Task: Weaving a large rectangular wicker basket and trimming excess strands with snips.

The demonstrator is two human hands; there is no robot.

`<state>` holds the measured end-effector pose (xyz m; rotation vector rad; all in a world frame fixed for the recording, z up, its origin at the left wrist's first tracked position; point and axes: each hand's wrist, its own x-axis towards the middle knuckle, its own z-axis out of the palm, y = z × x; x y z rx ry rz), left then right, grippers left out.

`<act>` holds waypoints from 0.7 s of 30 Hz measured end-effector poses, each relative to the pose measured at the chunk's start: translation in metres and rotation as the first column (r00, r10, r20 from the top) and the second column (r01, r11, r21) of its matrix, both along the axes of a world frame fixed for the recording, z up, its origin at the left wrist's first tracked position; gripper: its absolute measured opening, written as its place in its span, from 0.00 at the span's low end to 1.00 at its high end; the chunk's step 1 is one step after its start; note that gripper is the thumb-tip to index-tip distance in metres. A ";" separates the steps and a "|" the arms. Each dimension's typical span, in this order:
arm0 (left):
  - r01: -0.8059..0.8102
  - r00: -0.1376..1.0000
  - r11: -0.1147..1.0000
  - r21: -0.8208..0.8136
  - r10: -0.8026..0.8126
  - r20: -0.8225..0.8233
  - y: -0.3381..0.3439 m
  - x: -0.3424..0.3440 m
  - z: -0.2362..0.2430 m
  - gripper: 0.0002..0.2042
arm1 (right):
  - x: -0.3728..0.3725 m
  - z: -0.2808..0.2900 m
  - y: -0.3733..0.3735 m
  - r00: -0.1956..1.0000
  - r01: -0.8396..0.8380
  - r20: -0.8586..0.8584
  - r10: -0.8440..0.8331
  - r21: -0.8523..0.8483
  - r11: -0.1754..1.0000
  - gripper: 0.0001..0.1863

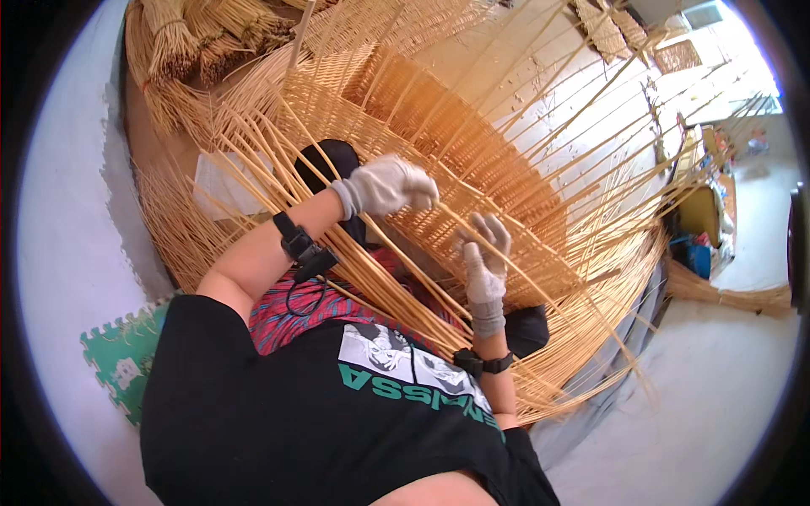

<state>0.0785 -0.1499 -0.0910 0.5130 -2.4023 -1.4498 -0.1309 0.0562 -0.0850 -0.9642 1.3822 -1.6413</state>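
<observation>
A large woven wicker basket lies tilted across my lap, its unwoven stakes fanning out to the right and far side. My left hand, in a pale work glove, is closed near the basket's near rim, its fingertips around a wicker rod. From there the rod slants down to the right, past the other glove. My right hand, also gloved, is upright with its fingers raised and apart. The rod crosses at its fingers, and the hand does not look closed around it.
Long loose wicker rods lie over my lap, under my forearms. Tied bundles of rods stand at the far left. A green foam mat lies by the left wall, and a rod bundle rests on the floor at the right.
</observation>
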 end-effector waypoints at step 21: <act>-0.519 0.834 0.774 -0.362 0.551 -0.018 -0.033 -0.046 -0.022 0.20 | -0.083 -0.078 -0.023 0.932 0.306 0.160 -0.324 0.126 0.944 0.08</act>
